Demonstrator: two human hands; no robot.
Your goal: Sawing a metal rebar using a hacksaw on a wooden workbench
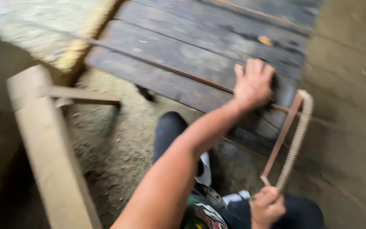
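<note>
Far to the left of my hands I see a pale wooden frame (43,144) leaning over the dirt floor (115,152), with open ground between it and my knee. My left hand (253,82) lies flat, fingers spread, pressing on the dark plank surface (183,55) close to its near edge; the planks run up and away beyond it. Just right of that hand, the bent rusty steel rod (291,140) hooks over the surface's corner and slants down to my right hand (267,207), which is closed around its lower end. Bare floor lies further right.
</note>
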